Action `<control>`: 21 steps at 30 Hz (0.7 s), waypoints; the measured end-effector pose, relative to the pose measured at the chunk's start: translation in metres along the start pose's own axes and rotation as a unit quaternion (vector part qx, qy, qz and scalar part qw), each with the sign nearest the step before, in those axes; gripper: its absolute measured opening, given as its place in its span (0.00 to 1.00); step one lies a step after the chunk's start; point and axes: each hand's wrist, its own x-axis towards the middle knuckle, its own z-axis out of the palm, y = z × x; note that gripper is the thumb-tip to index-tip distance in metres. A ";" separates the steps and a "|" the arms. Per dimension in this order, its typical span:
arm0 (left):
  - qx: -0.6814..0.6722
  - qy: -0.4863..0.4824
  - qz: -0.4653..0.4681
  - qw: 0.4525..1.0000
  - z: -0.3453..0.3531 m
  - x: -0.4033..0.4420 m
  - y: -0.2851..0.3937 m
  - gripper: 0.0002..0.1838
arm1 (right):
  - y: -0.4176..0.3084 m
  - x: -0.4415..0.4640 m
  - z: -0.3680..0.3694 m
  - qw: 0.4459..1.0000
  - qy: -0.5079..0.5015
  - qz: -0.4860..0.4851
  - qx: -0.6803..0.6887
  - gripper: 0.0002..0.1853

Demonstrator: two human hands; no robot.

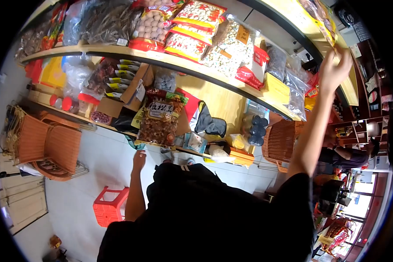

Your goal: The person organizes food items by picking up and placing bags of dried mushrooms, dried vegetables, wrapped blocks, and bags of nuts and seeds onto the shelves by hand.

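My right hand (pixel 335 70) is raised to the top shelf at the upper right. Its fingers are closed on the lower end of a yellow food bag (pixel 322 19) with a printed front. Low beside the lower shelf's edge hangs my left hand (pixel 139 160), fingers curled, with nothing visible in them. Just above it a teal-green item (pixel 136 143) sticks out from the shelf. Nearest to that hand on the lower shelf stands a large bag of brown dried food (pixel 160 120) with a dark label.
The middle shelf (pixel 157 57) carries bags of nuts and white seeds (pixel 228 46). Below are an open cardboard box (pixel 129 89) and dark round containers (pixel 257 130). A red stool (pixel 109 207) and wicker chairs (pixel 52 142) stand on the floor. Another person (pixel 349 155) is at the right.
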 end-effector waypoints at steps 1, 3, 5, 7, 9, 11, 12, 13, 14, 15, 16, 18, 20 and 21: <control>0.033 0.034 0.053 0.997 -0.005 -0.003 0.019 0.13 | -0.043 -0.029 -0.012 0.995 -0.003 0.037 0.092 0.09; 0.062 0.065 0.065 0.994 -0.005 0.012 0.009 0.15 | -0.099 -0.105 -0.018 0.976 -0.063 0.045 0.203 0.06; 0.058 0.074 0.059 0.994 -0.004 0.020 0.015 0.17 | -0.159 -0.198 -0.021 0.887 -0.215 0.216 0.347 0.05; 0.082 0.096 0.019 0.992 -0.010 0.024 0.030 0.20 | -0.215 -0.288 -0.023 0.813 -0.364 0.304 0.336 0.05; 0.086 0.100 0.011 0.991 -0.010 0.028 0.044 0.22 | -0.264 -0.376 -0.033 0.653 -0.494 0.432 0.379 0.06; 0.101 0.092 -0.011 0.991 -0.013 0.033 0.053 0.26 | -0.295 -0.438 -0.048 0.611 -0.567 0.362 0.416 0.09; 0.107 0.086 -0.008 0.990 -0.014 0.039 0.052 0.26 | -0.304 -0.446 -0.061 0.548 -0.626 0.366 0.417 0.12; 0.125 0.071 -0.008 0.990 -0.015 0.045 0.047 0.27 | -0.310 -0.458 -0.068 0.505 -0.660 0.362 0.422 0.13; 0.143 0.057 -0.009 0.988 -0.018 0.048 0.048 0.27 | -0.314 -0.466 -0.073 0.460 -0.692 0.356 0.427 0.15; 0.157 0.052 -0.036 0.986 -0.018 0.051 0.050 0.29 | -0.318 -0.475 -0.075 0.458 -0.689 0.363 0.428 0.15; 0.164 0.049 -0.034 0.985 -0.018 0.055 0.052 0.29 | -0.322 -0.483 -0.077 0.443 -0.709 0.360 0.415 0.15; 0.202 0.027 -0.057 0.977 -0.018 0.060 0.054 0.31 | -0.327 -0.498 -0.081 0.430 -0.724 0.344 0.416 0.17; 0.223 -0.002 -0.056 0.973 -0.019 0.067 0.046 0.34 | -0.332 -0.490 -0.082 0.424 -0.731 0.364 0.393 0.19; 0.227 -0.016 -0.053 0.972 -0.017 0.071 0.041 0.36 | -0.332 -0.482 -0.080 0.395 -0.747 0.379 0.378 0.20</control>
